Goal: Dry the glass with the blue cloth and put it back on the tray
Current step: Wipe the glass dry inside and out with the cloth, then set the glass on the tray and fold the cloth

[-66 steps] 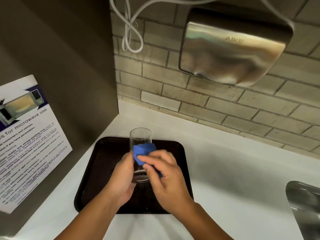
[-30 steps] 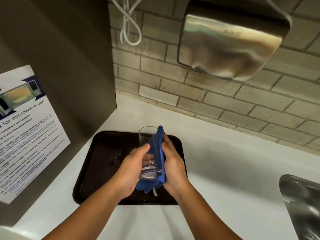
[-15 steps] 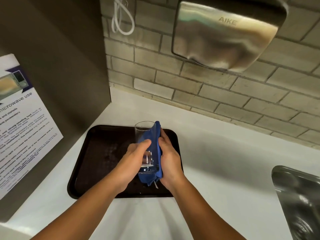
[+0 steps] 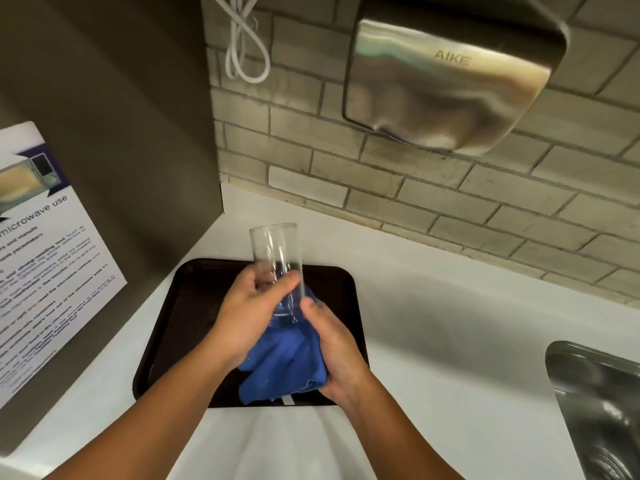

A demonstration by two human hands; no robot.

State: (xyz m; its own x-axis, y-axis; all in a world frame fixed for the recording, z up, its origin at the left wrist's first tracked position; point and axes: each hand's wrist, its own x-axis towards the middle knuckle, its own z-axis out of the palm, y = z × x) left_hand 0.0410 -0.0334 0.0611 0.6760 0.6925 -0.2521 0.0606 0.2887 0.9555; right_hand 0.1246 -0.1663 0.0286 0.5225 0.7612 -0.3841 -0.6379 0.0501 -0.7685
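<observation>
A tall clear glass [image 4: 275, 251] is held upright in the air above the dark brown tray [image 4: 194, 306]. My left hand [image 4: 249, 313] grips its lower half from the left, thumb across the front. A blue cloth [image 4: 287, 365] is bunched under and around the base of the glass. My right hand [image 4: 334, 351] holds that cloth against the glass's bottom from the right. The base of the glass is partly hidden by the cloth and fingers.
The tray lies on a white counter [image 4: 433, 341] in a corner. A steel sink [image 4: 602, 410] is at the right edge. A metal hand dryer [image 4: 450, 74] hangs on the brick wall above. A microwave notice [image 4: 41, 258] leans on the left wall.
The glass has risen and the cloth has slid from its right side down to its base, now bunched below in my right hand. My left hand kept its grip.
</observation>
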